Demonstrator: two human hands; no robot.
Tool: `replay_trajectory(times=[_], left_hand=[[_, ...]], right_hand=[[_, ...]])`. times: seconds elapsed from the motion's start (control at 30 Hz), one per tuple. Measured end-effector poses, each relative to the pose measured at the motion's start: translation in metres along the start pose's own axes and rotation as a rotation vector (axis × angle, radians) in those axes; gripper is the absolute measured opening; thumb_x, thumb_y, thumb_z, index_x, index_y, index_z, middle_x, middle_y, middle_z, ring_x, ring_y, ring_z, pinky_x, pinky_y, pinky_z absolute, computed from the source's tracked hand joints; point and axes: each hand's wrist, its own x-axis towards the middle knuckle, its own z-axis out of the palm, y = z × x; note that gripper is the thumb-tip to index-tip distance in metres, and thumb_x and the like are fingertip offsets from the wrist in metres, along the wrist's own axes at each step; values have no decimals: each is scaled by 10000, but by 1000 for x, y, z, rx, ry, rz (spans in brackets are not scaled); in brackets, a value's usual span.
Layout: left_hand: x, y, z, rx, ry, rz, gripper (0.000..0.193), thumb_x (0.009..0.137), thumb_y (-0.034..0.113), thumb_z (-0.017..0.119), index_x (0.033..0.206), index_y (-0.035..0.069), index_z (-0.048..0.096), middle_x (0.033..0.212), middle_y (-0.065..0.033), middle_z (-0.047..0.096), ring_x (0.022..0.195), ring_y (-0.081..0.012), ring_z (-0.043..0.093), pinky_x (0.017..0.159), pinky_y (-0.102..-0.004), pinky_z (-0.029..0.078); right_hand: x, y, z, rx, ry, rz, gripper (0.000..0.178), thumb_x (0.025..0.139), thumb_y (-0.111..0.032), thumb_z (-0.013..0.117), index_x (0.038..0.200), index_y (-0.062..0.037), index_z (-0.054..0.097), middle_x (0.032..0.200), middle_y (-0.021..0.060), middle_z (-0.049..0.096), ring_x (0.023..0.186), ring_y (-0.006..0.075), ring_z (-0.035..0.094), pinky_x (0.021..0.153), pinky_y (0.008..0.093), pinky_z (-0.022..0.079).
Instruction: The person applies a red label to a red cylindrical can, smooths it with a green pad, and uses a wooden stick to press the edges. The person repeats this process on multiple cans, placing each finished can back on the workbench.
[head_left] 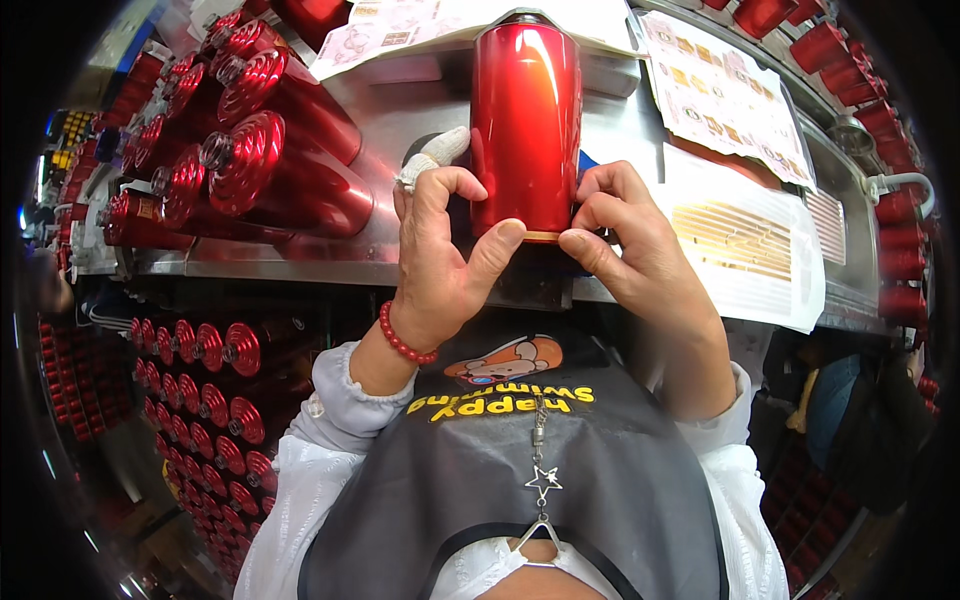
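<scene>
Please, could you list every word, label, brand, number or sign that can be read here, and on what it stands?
Dark apron: two lines of yellow lettering, readable, but I do not copy wording.
Upper-left sheet and upper-right sheet: printed marks too small to read.
Gold-striped sheet: no readable text.
Held red container: no readable text on the visible side.

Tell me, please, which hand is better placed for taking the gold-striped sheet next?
Probably the right hand: it is at the right side of the bottle, nearer the gold-striped sheet. The left hand is at the opposite side and could perhaps steady the bottle meanwhile.
</scene>
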Motion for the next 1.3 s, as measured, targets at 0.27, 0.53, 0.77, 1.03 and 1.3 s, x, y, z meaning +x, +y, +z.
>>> replay_trajectory(times=[0.27, 0.53, 0.77, 1.03, 1.3], left_hand=[[1, 0, 1, -16, 87, 44, 309, 923, 222, 752, 1073, 50, 543, 1120, -127, 588, 1054, -273, 521, 1006, -435, 383], [-20, 4, -2, 219, 124, 514, 321, 759, -14, 776, 1043, 111, 694, 1025, -143, 614, 926, -331, 570, 757, -442, 513], [-22, -6, -19, 352, 54, 482, 296, 862, 25, 784, 1106, 149, 669, 1063, -107, 692, 999, -286, 565, 795, -394, 510], [1, -10, -26, 438, -122, 762, 317, 756, 60, 787, 996, 242, 687, 1143, -5, 667, 1088, -263, 482, 915, -479, 464], [17, -8, -25, 487, -218, 880, 342, 626, 115, 770, 940, 232, 703, 1112, 39, 611, 1046, -249, 462, 833, -422, 456]], right_hand=[[1, 1, 2, -42, 24, -9, 230, 928, -147, 739, 857, 14, 592, 1074, 96, 485, 1001, 220, 519, 882, 326, 460], [5, 0, 2, -57, 42, -14, 240, 891, -152, 755, 819, 28, 613, 1032, 148, 505, 948, 273, 557, 834, 366, 481], [6, 3, 0, -60, 39, -41, 250, 887, -164, 762, 821, 23, 609, 995, 132, 495, 947, 274, 536, 835, 366, 471], [4, 8, -5, -31, -19, -64, 240, 920, -152, 742, 821, 3, 587, 1052, 89, 472, 969, 217, 500, 830, 313, 447], [-7, 12, -28, 21, -99, 27, 304, 950, -255, 733, 826, -4, 615, 1062, 70, 459, 983, 196, 484, 862, 306, 439]])
